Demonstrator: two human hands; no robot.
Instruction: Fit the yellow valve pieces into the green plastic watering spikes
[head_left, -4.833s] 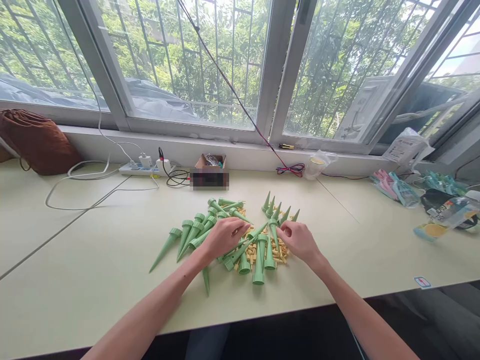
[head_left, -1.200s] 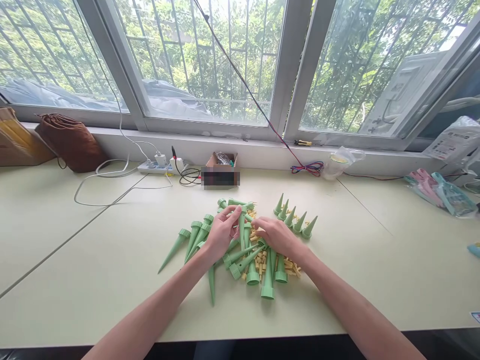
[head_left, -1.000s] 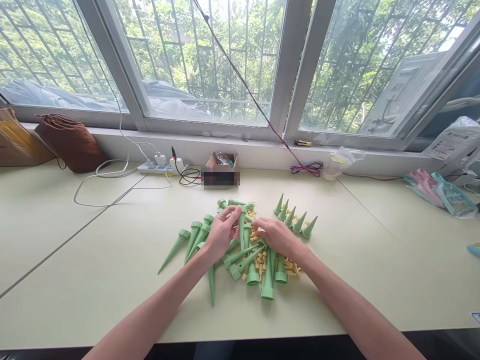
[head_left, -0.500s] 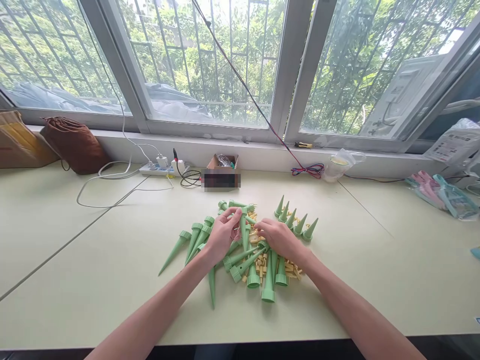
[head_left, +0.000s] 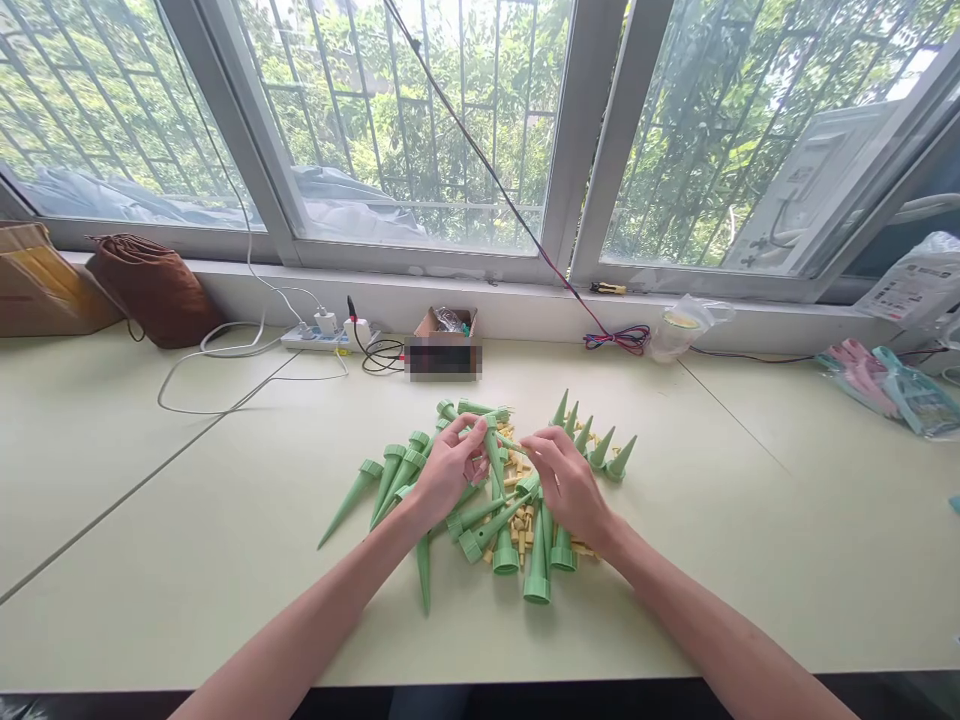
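Observation:
My left hand is closed around the capped top of a green plastic watering spike, whose point angles down over the pile. My right hand has thumb and fingertips pinched on a small, thin yellow plastic piece beside the cap; its far end is hard to make out. Below both hands lie loose green spikes and a heap of small yellow plastic parts. More green spikes lie left of my left hand. Several green cones stand point up behind my right hand.
A power strip with white cables and a small open box sit along the window side. Further right are a coiled cable, a clear plastic bag and pink and blue packaged items. A brown bag is at left.
My right hand has turned and lifted slightly, with its fingertips moving a little right, away from the cap. The spike in my left hand has tilted so its point swings right.

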